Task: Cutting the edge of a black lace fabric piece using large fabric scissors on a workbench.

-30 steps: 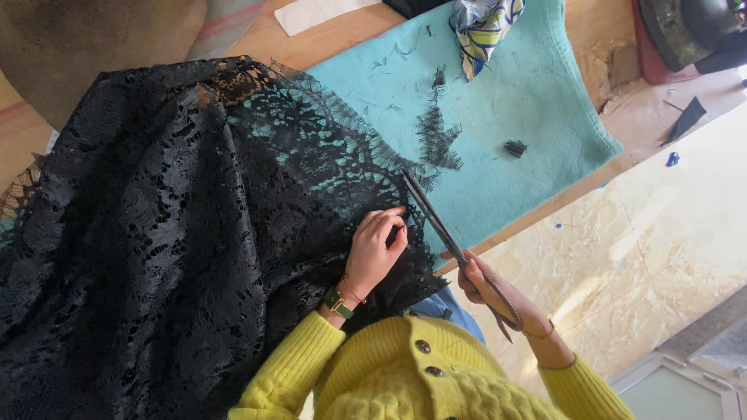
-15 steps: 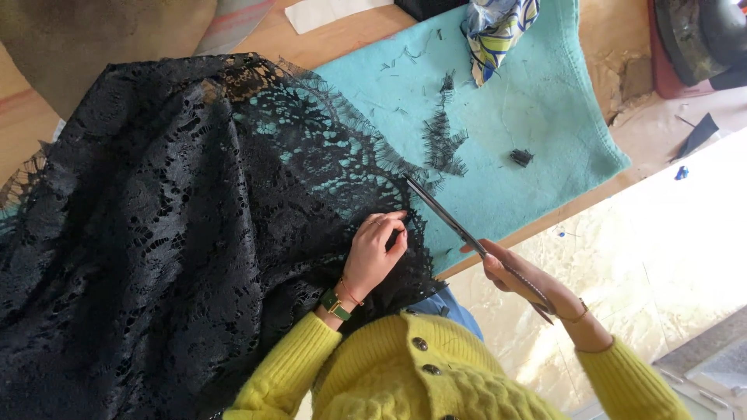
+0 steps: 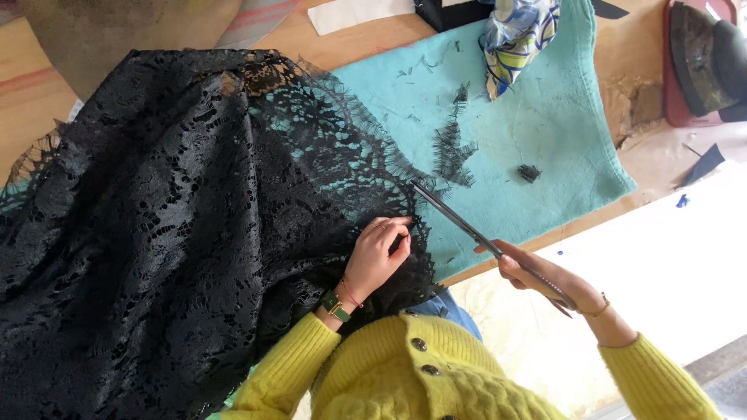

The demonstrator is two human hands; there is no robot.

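Black lace fabric [image 3: 179, 233]: a large heap filling the left and centre of the frame, its scalloped edge running down toward lower centre over the turquoise cloth [image 3: 545, 132].
Left hand [image 3: 379, 258]: at lower centre, fingers curled and pinching the lace edge, palm resting on the fabric; a green watch [image 3: 336, 305] and thin cords sit on the wrist.
Right hand [image 3: 545, 278]: at lower right, closed around the handles of the scissors [image 3: 467, 225]; a thin bracelet circles the wrist.
Scissors: long and dark, slanting up and left from the right hand, the tip touching the lace edge just above the left fingers; the blades look nearly together, though the view is too thin to be sure.
Turquoise cloth: spread over the wooden table [image 3: 334, 43], upper centre to right.
Lace trimmings [image 3: 455, 148]: dark strips and scraps on the cloth, above the scissors.
Patterned cloth [image 3: 517, 35]: blue, yellow and white, crumpled at top centre-right.
Flat iron [image 3: 700, 58]: dark, at the upper right corner.
Yellow sweater [image 3: 420, 373]: sleeves and buttoned front along the bottom edge.
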